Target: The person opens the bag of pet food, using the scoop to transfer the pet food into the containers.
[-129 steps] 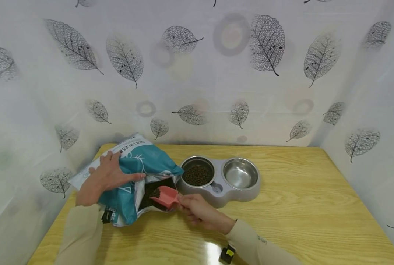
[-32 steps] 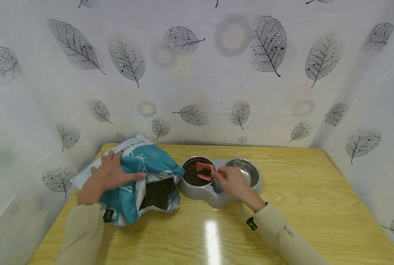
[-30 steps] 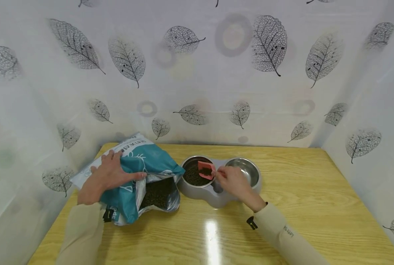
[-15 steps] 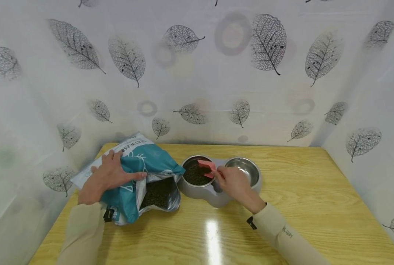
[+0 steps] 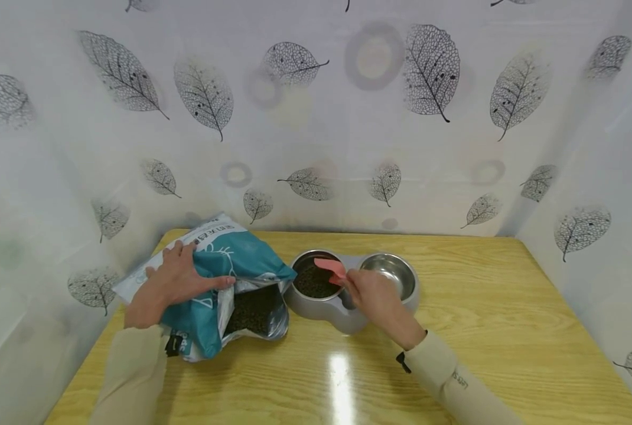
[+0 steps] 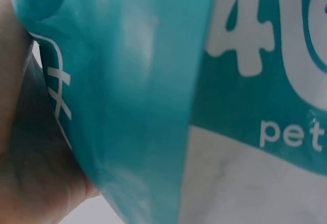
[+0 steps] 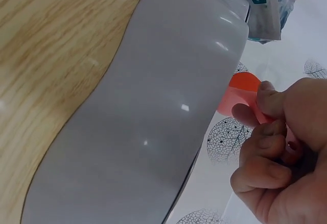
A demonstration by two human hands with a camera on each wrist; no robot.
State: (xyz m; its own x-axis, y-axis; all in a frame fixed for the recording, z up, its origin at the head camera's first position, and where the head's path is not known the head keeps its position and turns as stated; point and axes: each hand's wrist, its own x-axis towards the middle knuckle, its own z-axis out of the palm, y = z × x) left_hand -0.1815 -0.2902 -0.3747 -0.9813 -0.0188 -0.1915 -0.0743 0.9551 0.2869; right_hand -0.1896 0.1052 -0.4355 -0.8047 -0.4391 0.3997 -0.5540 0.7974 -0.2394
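My left hand (image 5: 172, 283) holds the teal and white pet food bag (image 5: 249, 251), which lies tilted with its mouth towards me. Its thumb runs along the edge of the mouth, where dark kibble (image 5: 249, 313) shows inside. In the left wrist view the bag (image 6: 138, 81) fills most of the picture beside the palm. My right hand (image 5: 377, 301) grips a pink scoop (image 5: 331, 267) by its handle, over the left steel bowl (image 5: 296, 287), and the scoop is turned on its side. Kibble (image 5: 313, 280) covers that bowl's bottom. In the right wrist view the fingers are curled round the scoop's handle.
Both steel bowls sit in a grey double stand (image 5: 342, 323), just right of the bag's mouth. The right bowl (image 5: 409, 277) is partly behind my right hand. A wood-grain table (image 5: 486, 307) lies beneath, with a leaf-patterned curtain (image 5: 316, 136) behind and at the sides.
My right hand has carried the scoop from the bag's mouth to the left bowl. Over the last second the scoop, which held kibble, has tipped onto its side. My left hand stays put.
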